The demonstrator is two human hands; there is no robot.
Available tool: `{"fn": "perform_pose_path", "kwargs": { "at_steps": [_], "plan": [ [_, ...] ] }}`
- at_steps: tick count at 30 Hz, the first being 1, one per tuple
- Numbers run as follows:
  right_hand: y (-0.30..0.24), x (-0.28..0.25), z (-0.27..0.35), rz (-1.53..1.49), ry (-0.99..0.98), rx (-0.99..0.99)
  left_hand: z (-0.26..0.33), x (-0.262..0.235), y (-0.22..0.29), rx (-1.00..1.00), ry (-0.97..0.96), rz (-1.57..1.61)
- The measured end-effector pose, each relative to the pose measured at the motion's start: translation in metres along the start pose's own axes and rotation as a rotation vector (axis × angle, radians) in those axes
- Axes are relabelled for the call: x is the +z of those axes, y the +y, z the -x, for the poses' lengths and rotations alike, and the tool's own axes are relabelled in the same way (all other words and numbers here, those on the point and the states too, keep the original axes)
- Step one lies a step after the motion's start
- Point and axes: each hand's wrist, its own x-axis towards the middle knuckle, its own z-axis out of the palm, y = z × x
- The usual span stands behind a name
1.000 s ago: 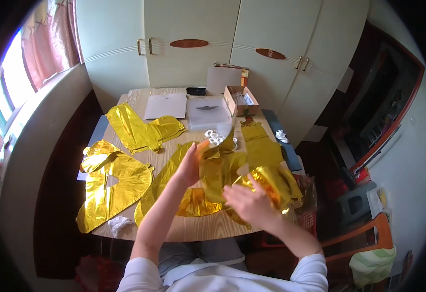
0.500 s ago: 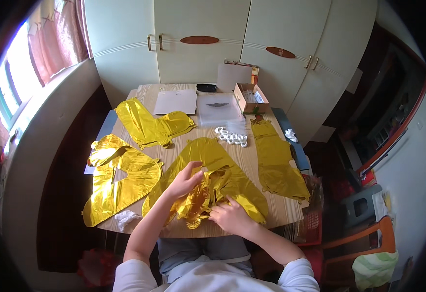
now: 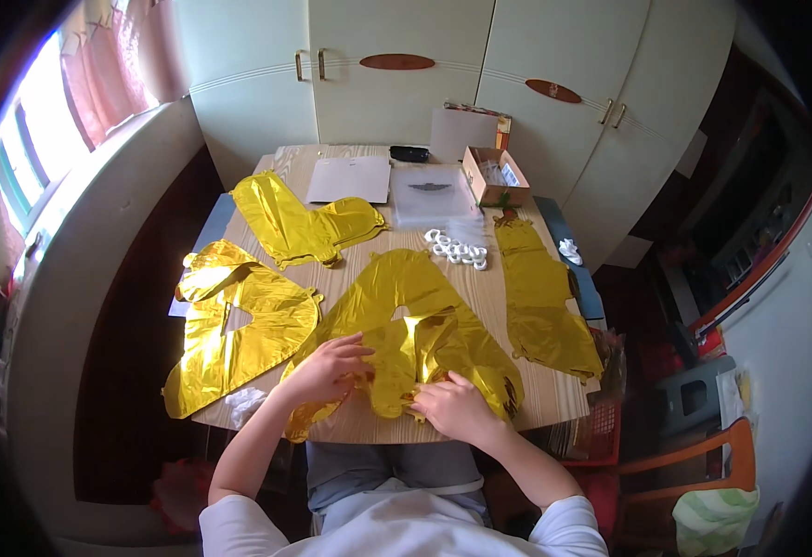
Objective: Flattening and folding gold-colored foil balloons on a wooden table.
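A flat gold foil balloon (image 3: 383,297), shaped like a letter A with a small hole in it, is spread at the near middle of the wooden table. My left hand (image 3: 331,367) rests over its left leg, fingers stretched out and apart. At the lower right part, my right hand (image 3: 457,408) has its fingers closed on the crumpled foil edge. Another A-shaped gold balloon (image 3: 276,325) lies to the left, its top folded over. Farther back on the left is an angled gold balloon (image 3: 280,223). A long gold balloon (image 3: 534,297) lies along the right side.
White rings (image 3: 457,249) lie in a linked cluster at mid-table. Behind them are a clear plastic sheet (image 3: 429,200), a grey-white card (image 3: 350,178), a black case (image 3: 409,153) and an open box (image 3: 499,176). Crumpled white tissue (image 3: 245,405) sits near the front left edge. A wooden chair (image 3: 740,455) stands right.
The bunched foil between my hands has been spread down flat, uncovering the balloon's hole. My left hand has moved down toward the table's near edge. The view has shifted slightly.
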Motion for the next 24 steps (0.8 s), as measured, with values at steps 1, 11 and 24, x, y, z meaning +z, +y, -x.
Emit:
{"fn": "perform_pose_path", "kwargs": {
  "at_steps": [1,11,24],
  "plan": [
    [0.000,-0.001,0.001,0.006,-0.017,-0.001,-0.005,0.000,-0.004,0.008,0.136,0.037],
    [-0.008,-0.004,0.010,0.083,-0.044,0.024,-0.128,-0.031,-0.083,-0.500,0.681,0.273],
    [0.084,0.003,0.026,-0.023,-0.067,0.400,-0.112,0.016,-0.062,-0.366,0.094,-0.404]
  ]
}}
